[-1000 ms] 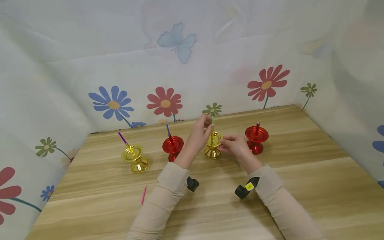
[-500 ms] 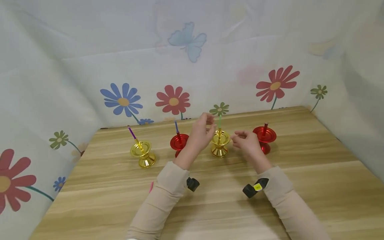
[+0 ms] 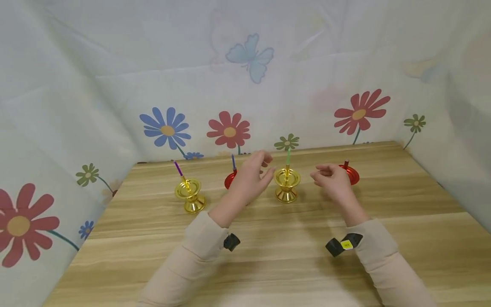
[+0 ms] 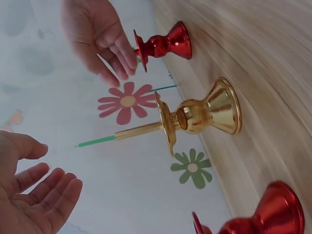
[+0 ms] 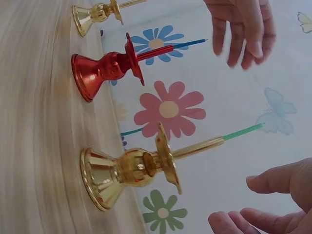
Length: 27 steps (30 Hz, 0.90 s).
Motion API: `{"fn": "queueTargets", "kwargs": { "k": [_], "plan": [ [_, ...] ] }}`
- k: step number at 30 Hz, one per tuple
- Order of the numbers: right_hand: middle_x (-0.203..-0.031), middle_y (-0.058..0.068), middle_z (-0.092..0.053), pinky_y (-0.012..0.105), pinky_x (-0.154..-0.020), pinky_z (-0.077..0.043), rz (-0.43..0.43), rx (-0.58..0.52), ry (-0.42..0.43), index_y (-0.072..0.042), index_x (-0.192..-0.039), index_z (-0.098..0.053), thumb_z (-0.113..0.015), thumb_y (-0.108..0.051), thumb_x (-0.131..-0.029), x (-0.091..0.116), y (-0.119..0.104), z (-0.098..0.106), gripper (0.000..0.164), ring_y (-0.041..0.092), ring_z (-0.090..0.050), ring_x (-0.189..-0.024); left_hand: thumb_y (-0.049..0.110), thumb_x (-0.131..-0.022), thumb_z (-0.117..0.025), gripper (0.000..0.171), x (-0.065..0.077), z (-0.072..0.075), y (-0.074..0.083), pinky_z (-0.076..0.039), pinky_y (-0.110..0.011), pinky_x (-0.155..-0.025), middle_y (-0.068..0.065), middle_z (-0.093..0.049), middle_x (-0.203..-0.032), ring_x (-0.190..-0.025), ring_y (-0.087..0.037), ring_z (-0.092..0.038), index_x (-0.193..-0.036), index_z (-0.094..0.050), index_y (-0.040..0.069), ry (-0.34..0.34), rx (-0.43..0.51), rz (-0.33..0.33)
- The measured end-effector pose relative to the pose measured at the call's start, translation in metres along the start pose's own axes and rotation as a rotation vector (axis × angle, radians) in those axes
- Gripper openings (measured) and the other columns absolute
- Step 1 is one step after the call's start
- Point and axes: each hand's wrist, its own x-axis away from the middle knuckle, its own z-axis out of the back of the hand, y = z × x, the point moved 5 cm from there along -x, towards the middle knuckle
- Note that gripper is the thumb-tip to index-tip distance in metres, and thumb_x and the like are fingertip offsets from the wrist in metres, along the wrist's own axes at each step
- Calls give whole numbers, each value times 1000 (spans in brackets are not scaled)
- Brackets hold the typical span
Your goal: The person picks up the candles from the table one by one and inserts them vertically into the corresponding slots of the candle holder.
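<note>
Right of frame centre, that green candle (image 3: 288, 157) could get knocked if the spread left grip (image 3: 250, 178) or spread right grip (image 3: 334, 181) gets swung inward.

Creased beige fabric sleeves (image 3: 172, 269) with wide cuffs (image 3: 377, 239); a blocky black plastic-looking device (image 3: 232, 242) at the left wrist, a second black device (image 3: 335, 247) at the right bearing a yellow label (image 3: 347, 244), its print unreadable

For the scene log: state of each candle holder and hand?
Left gold holder: upright, purple candle in it.
Left red holder: upright, blue candle in it.
Right gold holder: upright, green candle in it.
Right red holder: upright, no candle showing.
Left hand: raised, holding nothing.
Right hand: raised, holding nothing.
</note>
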Motion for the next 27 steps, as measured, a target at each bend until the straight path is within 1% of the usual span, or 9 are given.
{"fn": "queueTargets", "kwargs": {
  "k": [5,7,9,11,14,16,20,23,27],
  "plan": [
    [-114,20,-55,16,-78,-54,53,35,27,7,-130,-47,-58,-20,-94,2,-5,16,47,5,-63,-82,10,-89,-64,20,14,17,-9,-57,-33,-76,-13,-62,-102,-92,-24,-61,-106,-58,1,30,-48,-3],
    [-114,20,-54,13,-76,-53,66,28,34,8,-130,-47,-57,-21,-95,1,-4,23,47,-3,-60,-76,10,-89,-65,20,20,23,-14,-57,-33,-76,-13,-62,-101,-91,-24,-61,-106,-58,1,26,-65,18],
    [-110,16,-55,10,-74,-52,76,9,42,10,-129,-46,-57,-20,-95,1,-3,29,47,-7,-57,-74,12,-89,-65,21,26,29,-18,-57,-33,-77,-13,-61,-102,-90,-23,-61,-106,-58,2,15,-91,45],
    [-106,10,-54,10,-74,-52,72,-26,41,10,-130,-45,-56,-19,-95,2,-2,34,47,-7,-57,-75,13,-89,-65,22,32,35,-24,-56,-34,-78,-13,-61,-103,-90,-24,-60,-107,-57,2,-3,-95,87],
    [-102,4,-54,10,-75,-52,55,-43,54,9,-130,-45,-56,-20,-96,3,1,42,46,-3,-58,-78,14,-89,-65,23,44,44,-33,-56,-35,-76,-12,-61,-103,-89,-24,-60,-108,-57,2,-12,-89,140],
    [-102,3,-53,10,-74,-52,38,-38,65,8,-132,-44,-55,-21,-96,3,4,47,47,-2,-59,-78,13,-89,-65,23,52,49,-40,-56,-35,-75,-11,-62,-101,-89,-25,-60,-107,-57,2,-11,-79,170],
    [-103,4,-53,8,-72,-51,17,-20,90,7,-133,-44,-54,-23,-96,2,9,54,49,-4,-60,-75,12,-86,-67,20,69,57,-54,-56,-36,-74,-12,-63,-98,-87,-24,-60,-102,-58,3,-3,-106,202],
    [-100,0,-53,8,-71,-51,2,-17,100,7,-134,-44,-53,-23,-96,0,12,60,49,-4,-60,-75,11,-85,-68,19,81,59,-65,-56,-37,-74,-12,-62,-96,-85,-26,-60,-99,-58,2,-19,-116,243],
    [-94,-8,-52,8,-72,-51,-6,-25,129,7,-133,-45,-52,-23,-97,-1,18,68,47,-3,-60,-75,14,-85,-67,21,93,58,-78,-54,-37,-74,-11,-61,-93,-83,-26,-59,-98,-58,1,-70,-132,313]
  ]
}}
